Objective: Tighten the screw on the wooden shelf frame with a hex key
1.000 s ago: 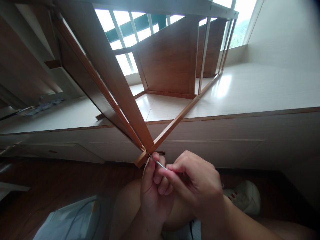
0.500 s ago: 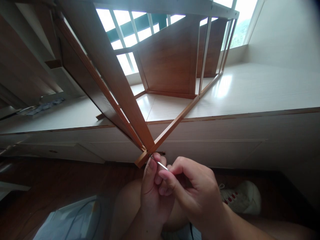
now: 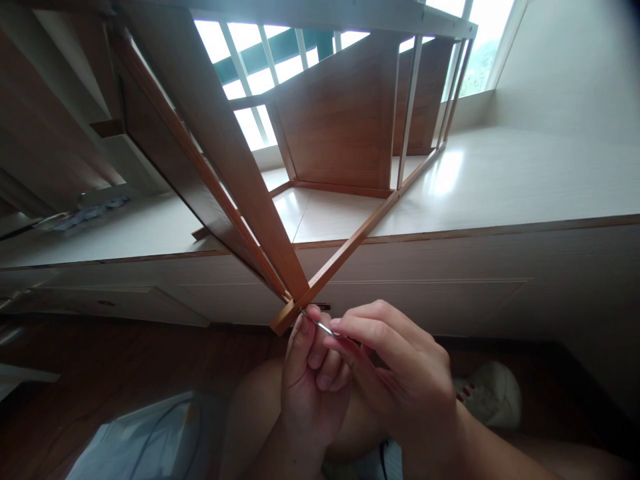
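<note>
A thin metal hex key (image 3: pixel 325 328) runs from the lower corner of a wooden frame (image 3: pixel 350 243) down to the right. My left hand (image 3: pixel 315 380) is closed, thumb and forefinger pinching around the key near the wood. Its tip meets a small dark fitting at the corner, partly covered by my fingertips. My right hand (image 3: pixel 400 367) pinches the key's outer end between thumb and fingertips. The frame leans over the white ledge, with a long brown board (image 3: pixel 250 180) joining it near the corner.
A white ledge (image 3: pixel 525 180) with cabinet fronts below crosses the view. Brown panels (image 3: pixel 340 120) stand on it before a barred window. On the floor at lower left lies a clear plastic package (image 3: pixel 140 440). A white shoe (image 3: pixel 495 393) is at right.
My right hand has shifted slightly right and its fingers have straightened and rolled around the key's end. My left hand and the wooden frame stay where they were.
</note>
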The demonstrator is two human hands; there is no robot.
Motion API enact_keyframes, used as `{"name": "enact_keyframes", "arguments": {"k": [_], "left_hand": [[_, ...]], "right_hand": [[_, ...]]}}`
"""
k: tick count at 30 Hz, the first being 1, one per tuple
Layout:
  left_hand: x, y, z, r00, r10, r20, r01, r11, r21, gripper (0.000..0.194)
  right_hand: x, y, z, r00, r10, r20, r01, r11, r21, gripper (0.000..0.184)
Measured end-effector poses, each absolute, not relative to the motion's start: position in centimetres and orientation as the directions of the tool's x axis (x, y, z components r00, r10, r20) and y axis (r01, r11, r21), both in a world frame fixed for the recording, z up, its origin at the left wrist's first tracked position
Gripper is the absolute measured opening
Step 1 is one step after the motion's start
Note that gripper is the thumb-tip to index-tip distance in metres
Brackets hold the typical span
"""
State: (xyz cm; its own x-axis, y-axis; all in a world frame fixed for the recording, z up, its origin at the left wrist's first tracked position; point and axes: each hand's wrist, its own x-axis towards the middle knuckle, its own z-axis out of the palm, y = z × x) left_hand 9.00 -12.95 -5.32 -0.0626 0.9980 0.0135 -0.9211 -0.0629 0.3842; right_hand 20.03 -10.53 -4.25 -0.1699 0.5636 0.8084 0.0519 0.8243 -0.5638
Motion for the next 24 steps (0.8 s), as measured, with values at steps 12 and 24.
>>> {"name": "enact_keyframes", "arguments": {"k": [12,24], "left_hand": [[8.8,-12.9,-5.9,-0.036,0.998,0.058,-0.933,-0.055,0.355,0.009],[8.9,-13.0,-5.8,-0.074,0.996,0.054,-0.915,-0.089,0.395,0.009]], "right_hand": [[20.3,-10.0,-4.0,-0.113,0.564,0.818,0.128,0.825,-0.551,0.03],[19.3,-10.9,-4.7,-0.169,0.736,0.655,0.099,0.674,-0.732,0.023]]}}
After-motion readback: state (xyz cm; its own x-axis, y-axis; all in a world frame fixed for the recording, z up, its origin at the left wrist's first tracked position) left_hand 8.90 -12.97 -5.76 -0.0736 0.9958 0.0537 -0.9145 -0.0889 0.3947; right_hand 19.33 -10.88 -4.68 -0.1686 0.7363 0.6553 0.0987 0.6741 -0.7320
